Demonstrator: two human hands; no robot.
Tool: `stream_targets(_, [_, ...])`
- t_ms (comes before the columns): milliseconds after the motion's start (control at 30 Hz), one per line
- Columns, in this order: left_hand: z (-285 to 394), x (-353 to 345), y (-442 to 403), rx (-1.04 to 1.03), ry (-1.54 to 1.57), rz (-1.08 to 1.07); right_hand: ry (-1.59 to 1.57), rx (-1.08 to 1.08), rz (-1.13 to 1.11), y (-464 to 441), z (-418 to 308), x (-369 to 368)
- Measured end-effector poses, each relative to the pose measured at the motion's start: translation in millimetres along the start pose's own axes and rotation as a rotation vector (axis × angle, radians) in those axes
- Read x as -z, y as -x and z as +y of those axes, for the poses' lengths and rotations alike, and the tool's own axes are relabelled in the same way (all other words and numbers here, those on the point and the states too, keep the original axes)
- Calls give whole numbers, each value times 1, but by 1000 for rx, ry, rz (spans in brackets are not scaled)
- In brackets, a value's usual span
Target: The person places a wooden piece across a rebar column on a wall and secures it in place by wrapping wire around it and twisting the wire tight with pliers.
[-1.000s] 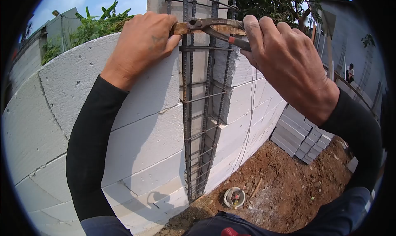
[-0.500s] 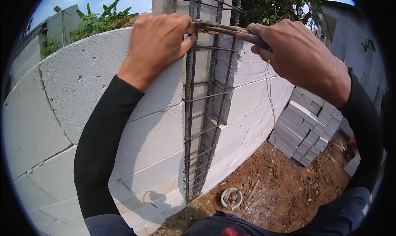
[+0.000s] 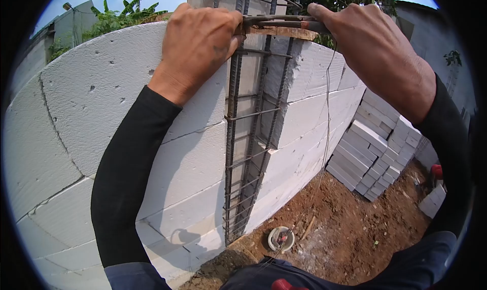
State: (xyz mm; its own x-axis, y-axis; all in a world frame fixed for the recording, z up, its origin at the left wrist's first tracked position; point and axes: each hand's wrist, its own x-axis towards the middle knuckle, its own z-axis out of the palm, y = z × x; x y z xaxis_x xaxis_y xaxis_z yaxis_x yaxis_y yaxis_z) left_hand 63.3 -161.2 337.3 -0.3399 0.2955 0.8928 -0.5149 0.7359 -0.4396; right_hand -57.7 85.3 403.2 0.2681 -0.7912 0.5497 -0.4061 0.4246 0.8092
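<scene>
- Risk first, as I judge it from my end: the pincers [image 3: 259,20] could slip at the top of the rebar cage [image 3: 233,94] if their nose has only a shallow bite or the right hand [image 3: 375,56] twists off line.
- Second risk: the left hand [image 3: 200,46] is right beside that nose, at the cage's top left; a sudden slip could pinch or scrape its fingers.
- Third: loose wire [image 3: 327,92] hangs to the right of the cage, under the right hand. It might snag if the arm swings wide. I can't tell where its upper end is held.
- Pincers lie across the upper cage, nose towards the left hand, handles running into the right palm. The wooden strip [image 3: 289,32] shows just below them.
- Right hand: wrapped round the handles, thumb along the top, well to the right of the cage's front left bar.
- Left hand: knuckles bent, fingertips hidden from me; I cannot tell whether it grips the strip, a bar, or nothing.
- Around the cage: white block wall [image 3: 122,87] on its left, more blockwork [image 3: 309,112] on its right, bucket [image 3: 271,237] on the ground near its foot.
</scene>
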Motion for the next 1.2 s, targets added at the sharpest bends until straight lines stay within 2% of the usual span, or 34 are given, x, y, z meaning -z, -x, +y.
stream_targets(100, [-2,-5,4,-27,20,103,44,70,49,-2,2,0])
stream_targets(167, [0,-5,3,-3,7,60,23,83,66,0,3,-5])
stream_targets(267, [1,-4,3,20,-17,39,-24,9,-74,2,-1,-15])
stream_targets(367, [1,-5,3,14,-29,45,-88,-54,-112,2,-10,-5])
stream_targets(467, [2,-5,4,-20,-16,113,193,213,150,-3,6,-18])
stream_targets(500, [2,-5,3,-37,-7,149,122,168,85,-1,5,-19])
stream_targets(567, [9,6,4,44,18,46,-14,79,-43,2,-8,-7])
stream_targets(667, [6,3,1,26,-18,55,-215,-58,-232,4,-22,5])
stream_targets(700, [5,1,1,-5,-39,86,-318,-57,-256,5,-20,3])
stream_targets(767, [2,-1,2,39,-45,13,-517,-59,-289,6,-11,-8])
stream_targets(800, [1,-3,1,59,-53,-18,-411,25,-112,10,-8,-18])
stream_targets(900, [2,-2,1,78,-72,-67,-792,-250,-692,-15,0,22])
stream_targets(933, [1,-3,0,48,-48,-7,-864,-168,-653,-17,7,10])
stream_targets(1033, [1,-2,-3,-19,-10,107,-801,-99,-562,-14,23,1])
stream_targets(1133, [6,4,-3,-20,-31,93,-252,383,331,-10,44,-63])
stream_targets(1200, [10,5,-3,-5,-24,91,-526,207,-243,-11,44,0])
